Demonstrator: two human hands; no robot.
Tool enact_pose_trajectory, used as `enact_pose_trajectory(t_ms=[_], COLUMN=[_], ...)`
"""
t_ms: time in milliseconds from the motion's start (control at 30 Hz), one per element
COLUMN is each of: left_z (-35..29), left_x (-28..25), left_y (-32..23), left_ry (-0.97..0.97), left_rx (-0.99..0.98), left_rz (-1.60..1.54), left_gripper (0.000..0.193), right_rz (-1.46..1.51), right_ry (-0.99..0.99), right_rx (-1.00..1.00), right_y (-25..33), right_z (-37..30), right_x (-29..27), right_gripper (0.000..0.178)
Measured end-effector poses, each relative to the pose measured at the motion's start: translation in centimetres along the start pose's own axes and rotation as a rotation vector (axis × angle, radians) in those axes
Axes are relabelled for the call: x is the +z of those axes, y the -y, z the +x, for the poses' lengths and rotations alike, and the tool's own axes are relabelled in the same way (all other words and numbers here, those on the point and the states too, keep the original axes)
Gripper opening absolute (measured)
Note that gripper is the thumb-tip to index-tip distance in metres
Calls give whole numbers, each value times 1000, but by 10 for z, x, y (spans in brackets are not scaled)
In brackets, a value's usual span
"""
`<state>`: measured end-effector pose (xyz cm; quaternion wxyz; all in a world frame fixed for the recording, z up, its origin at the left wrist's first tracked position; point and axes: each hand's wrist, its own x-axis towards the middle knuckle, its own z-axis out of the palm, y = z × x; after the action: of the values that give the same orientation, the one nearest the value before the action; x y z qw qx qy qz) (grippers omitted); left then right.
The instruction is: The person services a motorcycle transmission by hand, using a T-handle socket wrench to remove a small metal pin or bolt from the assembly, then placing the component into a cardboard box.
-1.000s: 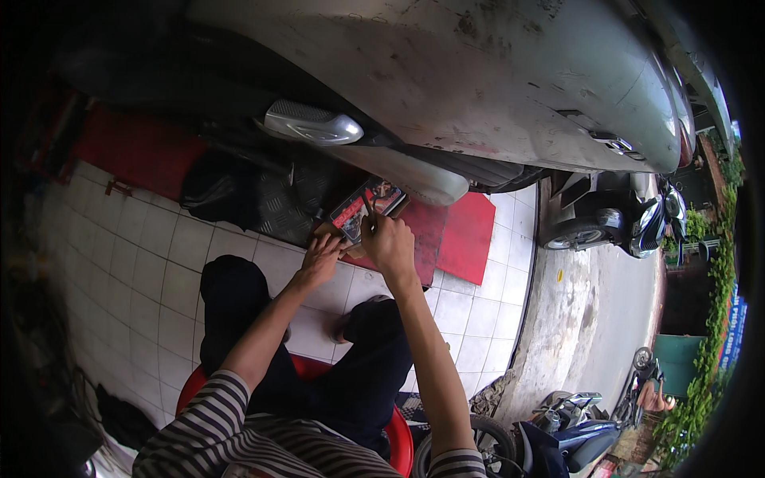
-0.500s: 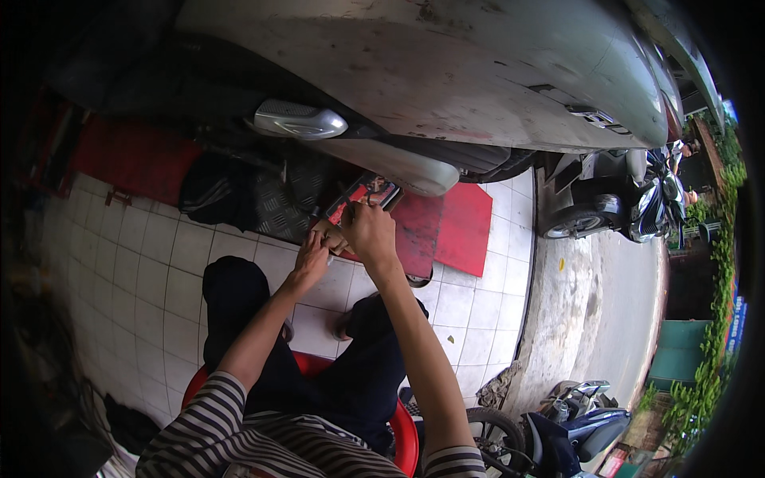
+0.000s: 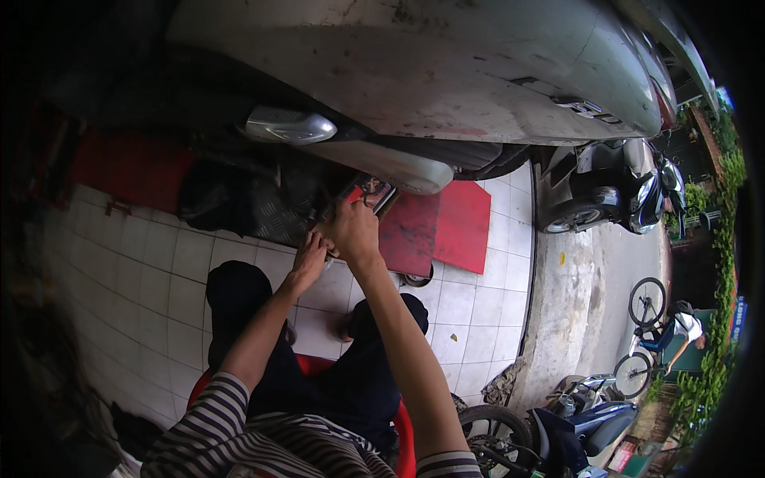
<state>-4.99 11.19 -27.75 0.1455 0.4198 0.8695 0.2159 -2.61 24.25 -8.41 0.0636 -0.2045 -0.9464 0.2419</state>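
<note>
Head view: left fisheye unit, head-worn, looking down past the striped sleeves (image 3: 199, 422).
Near range: forearms (image 3: 394, 327) entering from the lower edge.
Centre: near edge of the red platform (image 3: 408, 243).
Right rim: street (image 3: 594, 311), farther off.

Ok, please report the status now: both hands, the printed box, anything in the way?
Left hand, right hand close together, grip contents unclear. Printed box partly covered by right hand. Scooter's grey body panel farther ahead.
</note>
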Motion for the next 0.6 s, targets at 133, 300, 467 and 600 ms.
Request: enact_pose_trajectory(t_ms=[133,300,467,600], left_z=[2,6,5,9], left_x=[13,17,19,6], left_y=[17,22,32,23], left_ry=[-163,-117,-103,107], left_rx=[86,115,160,-14], left_rz=[51,-60,-4,-96], left_gripper=[35,45,49,54], right_rz=[6,-31,-14,-3], right_ry=[-60,-62,-54,-112], right_rx=[-46,-40,-107,-170], right_y=[7,12,20,21], right_z=[-1,5,15,17], right_x=[4,13,21,23], right_gripper=[25,22,21,21])
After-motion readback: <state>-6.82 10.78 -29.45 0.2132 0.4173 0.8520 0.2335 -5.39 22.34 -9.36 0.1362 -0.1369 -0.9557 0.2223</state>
